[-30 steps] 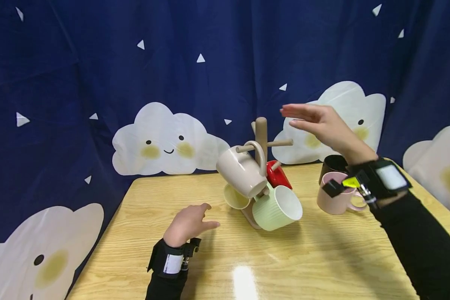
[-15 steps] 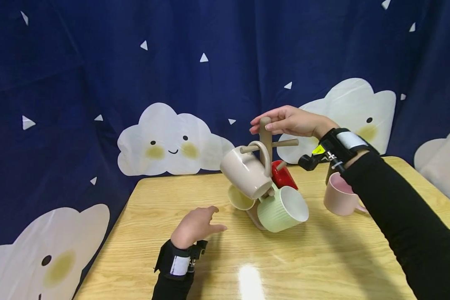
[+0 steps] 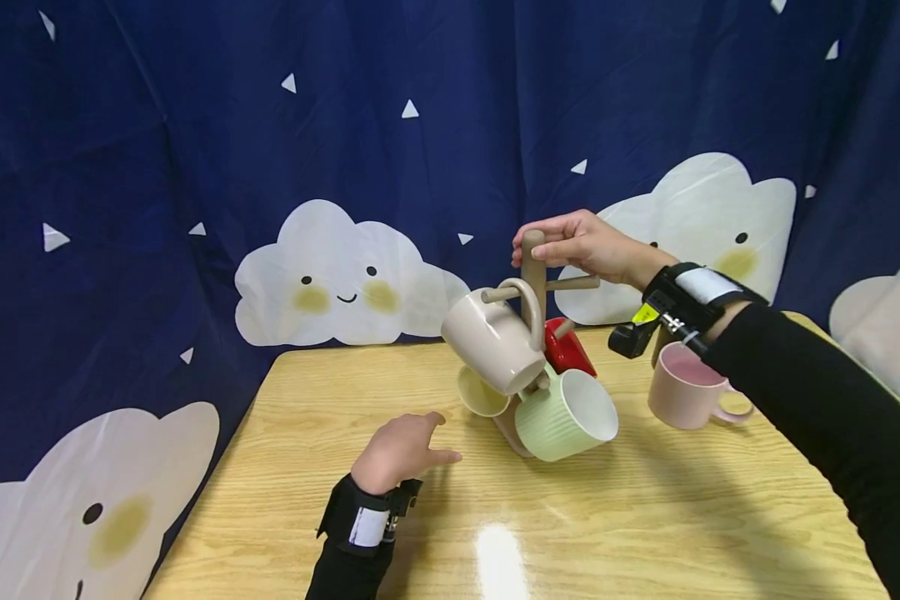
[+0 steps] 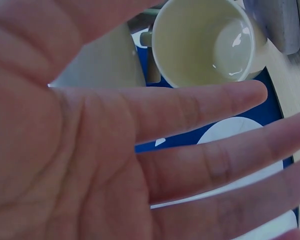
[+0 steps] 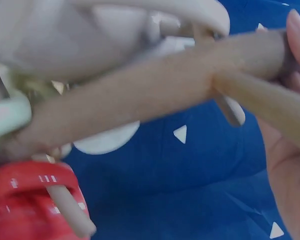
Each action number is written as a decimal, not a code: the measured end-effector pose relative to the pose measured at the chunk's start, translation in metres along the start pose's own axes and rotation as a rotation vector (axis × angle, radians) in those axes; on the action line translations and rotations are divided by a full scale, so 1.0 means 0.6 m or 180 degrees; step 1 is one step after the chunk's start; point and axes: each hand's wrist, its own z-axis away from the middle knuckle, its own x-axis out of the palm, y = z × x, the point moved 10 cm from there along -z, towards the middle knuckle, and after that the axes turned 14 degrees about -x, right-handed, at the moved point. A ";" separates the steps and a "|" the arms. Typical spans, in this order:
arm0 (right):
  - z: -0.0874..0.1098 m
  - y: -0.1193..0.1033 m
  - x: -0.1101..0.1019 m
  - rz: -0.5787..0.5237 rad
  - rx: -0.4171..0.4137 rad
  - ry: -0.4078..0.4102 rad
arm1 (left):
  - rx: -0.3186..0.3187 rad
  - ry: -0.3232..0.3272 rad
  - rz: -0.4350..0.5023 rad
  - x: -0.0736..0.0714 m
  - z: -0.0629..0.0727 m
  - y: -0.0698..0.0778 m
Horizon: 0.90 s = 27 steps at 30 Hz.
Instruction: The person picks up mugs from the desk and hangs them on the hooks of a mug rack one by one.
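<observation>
A wooden mug tree [image 3: 534,283] stands on the table, with its post top between the thumb and fingers of my right hand [image 3: 588,243]. On its pegs hang a cream mug [image 3: 483,342], a pale green ribbed mug [image 3: 555,423], a yellow mug [image 3: 478,398] and a red mug [image 3: 562,354]. The right wrist view shows the red mug's handle [image 5: 37,175] looped over a peg. My left hand [image 3: 401,452] hovers over the table left of the tree, fingers extended and holding nothing. In the left wrist view the yellow mug [image 4: 195,45] lies beyond its fingers.
A pink mug [image 3: 677,392] stands upright to the right of the tree, below my right forearm. Behind it a dark mug is mostly hidden by the wrist strap. The wooden table [image 3: 330,383] ends at a blue curtain [image 3: 195,125] with cloud prints.
My right hand has moved left from beyond the tree's right side and taken hold of the post top. My left hand has stayed nearly still. The view has shifted slightly.
</observation>
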 end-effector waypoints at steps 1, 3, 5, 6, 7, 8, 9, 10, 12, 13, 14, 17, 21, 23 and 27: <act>0.002 -0.001 -0.001 -0.0005 0.0013 0.0083 | 0.0014 0.0006 -0.0020 0.000 0.000 0.002; 0.005 -0.002 -0.002 -0.0013 0.0039 0.0237 | 0.0034 0.0008 -0.0032 0.001 0.001 0.005; 0.006 -0.005 -0.001 -0.0033 0.0044 0.0363 | 0.0035 -0.0003 -0.0033 0.001 0.001 0.006; 0.007 -0.006 -0.001 -0.0044 0.0047 0.0428 | 0.0032 -0.0005 -0.0037 0.001 0.001 0.006; 0.007 -0.007 0.000 -0.0047 0.0057 0.0499 | 0.0020 -0.0015 -0.0038 0.002 0.001 0.006; 0.008 -0.006 0.000 -0.0048 0.0075 0.0575 | 0.0018 -0.0021 -0.0031 0.002 0.001 0.006; 0.010 -0.006 0.001 -0.0046 0.0104 0.0648 | 0.0014 -0.0032 -0.0029 0.003 0.001 0.006; 0.012 -0.004 0.000 -0.0030 0.0139 0.0739 | 0.0019 -0.0042 -0.0030 0.004 0.002 0.007; 0.020 -0.003 0.000 0.0022 0.0207 0.0925 | 0.0050 -0.0051 -0.0029 0.005 0.003 0.010; 0.023 -0.002 0.000 0.0052 0.0251 0.1011 | 0.0059 -0.0063 -0.0019 0.006 0.003 0.011; 0.027 -0.002 0.000 0.0086 0.0288 0.1095 | 0.0072 -0.0065 -0.0020 0.006 0.004 0.012; 0.037 -0.004 0.005 0.0109 0.0424 0.1363 | 0.0066 -0.0070 -0.0024 0.005 0.005 0.013; 0.053 -0.009 0.016 0.0040 0.0655 0.1807 | 0.0055 -0.0070 -0.0033 0.004 0.007 0.014; 0.059 -0.015 0.023 0.0052 0.0737 0.2045 | 0.0067 -0.0051 -0.0044 0.003 0.008 0.015; 0.066 -0.029 0.032 0.0312 0.0754 0.2295 | 0.0088 -0.0023 -0.0073 0.001 0.007 0.016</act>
